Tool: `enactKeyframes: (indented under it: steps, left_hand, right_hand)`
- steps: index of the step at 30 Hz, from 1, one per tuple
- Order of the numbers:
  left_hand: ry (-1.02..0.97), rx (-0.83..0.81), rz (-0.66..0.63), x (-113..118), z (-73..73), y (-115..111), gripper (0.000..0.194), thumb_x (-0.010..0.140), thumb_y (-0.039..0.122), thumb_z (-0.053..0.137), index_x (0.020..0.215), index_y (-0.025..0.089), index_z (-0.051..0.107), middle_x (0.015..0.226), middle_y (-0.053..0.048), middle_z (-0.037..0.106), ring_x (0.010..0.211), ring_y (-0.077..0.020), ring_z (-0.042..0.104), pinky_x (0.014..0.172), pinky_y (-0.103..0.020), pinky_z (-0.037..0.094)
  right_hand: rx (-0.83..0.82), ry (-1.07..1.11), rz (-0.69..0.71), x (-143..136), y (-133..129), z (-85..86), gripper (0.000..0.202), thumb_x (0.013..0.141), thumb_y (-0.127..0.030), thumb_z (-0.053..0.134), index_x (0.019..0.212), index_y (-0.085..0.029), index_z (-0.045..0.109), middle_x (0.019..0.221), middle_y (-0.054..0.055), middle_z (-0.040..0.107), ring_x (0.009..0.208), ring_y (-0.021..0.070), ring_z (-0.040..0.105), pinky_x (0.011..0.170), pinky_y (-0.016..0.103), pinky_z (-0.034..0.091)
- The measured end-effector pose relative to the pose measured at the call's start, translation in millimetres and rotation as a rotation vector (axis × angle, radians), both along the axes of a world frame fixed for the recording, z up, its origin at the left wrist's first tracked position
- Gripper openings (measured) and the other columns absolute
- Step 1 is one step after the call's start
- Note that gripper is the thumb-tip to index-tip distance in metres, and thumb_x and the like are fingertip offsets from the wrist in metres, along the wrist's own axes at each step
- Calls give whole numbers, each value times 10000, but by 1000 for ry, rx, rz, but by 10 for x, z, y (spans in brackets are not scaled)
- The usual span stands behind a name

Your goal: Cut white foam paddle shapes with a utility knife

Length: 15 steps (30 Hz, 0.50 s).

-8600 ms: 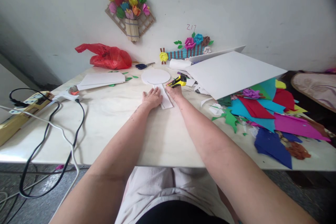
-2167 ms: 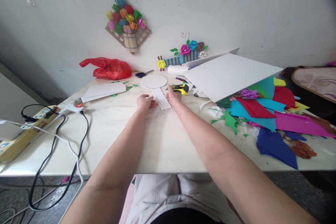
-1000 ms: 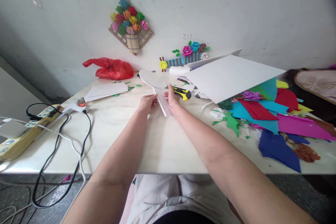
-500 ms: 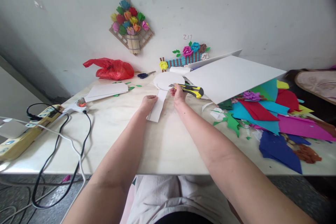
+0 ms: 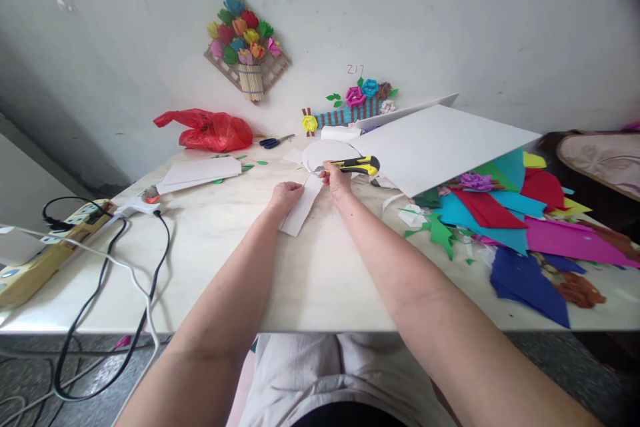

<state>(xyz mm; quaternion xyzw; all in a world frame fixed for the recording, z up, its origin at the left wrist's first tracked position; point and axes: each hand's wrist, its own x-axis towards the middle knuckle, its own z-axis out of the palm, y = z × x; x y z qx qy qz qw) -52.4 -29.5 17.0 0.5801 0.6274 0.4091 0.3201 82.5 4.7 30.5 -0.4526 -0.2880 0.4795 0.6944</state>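
Observation:
A yellow and black utility knife (image 5: 361, 165) lies across my right hand (image 5: 337, 180), whose fingers are closed on it, its tip over a white strip. My left hand (image 5: 287, 196) grips the left edge of that white strip (image 5: 302, 211), which slants on the table. Beyond both hands sits a rounded white piece (image 5: 330, 149), touching or overlapping the strip's far end. Where the blade meets the card is too small to make out.
Large white board (image 5: 445, 140) and coloured felt scraps (image 5: 500, 213) lie right. Behind are scissors (image 5: 273, 143) and a red plastic bag (image 5: 217, 131). White cut pieces (image 5: 200, 172), a power strip (image 5: 30, 273) and loose cables are left. The table's front edge (image 5: 325, 331) is near my lap.
My right hand has shifted slightly left and toward me with the knife, which has turned more level. The white strip is tilted a little more. The whole view has shifted slightly.

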Motion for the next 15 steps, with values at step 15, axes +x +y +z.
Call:
enactKeyframes:
  steps: [15]
  left_hand:
    - [246,14,-9,-54,20,52,251,792,275,598,912,145,777,708,-22,701,677,-172,616,593,-223,435]
  right_hand:
    - [90,-36,23,65,26,27,98,683,-128,562,769,-154,602,377,-73,513,342,51,407,361,129,288]
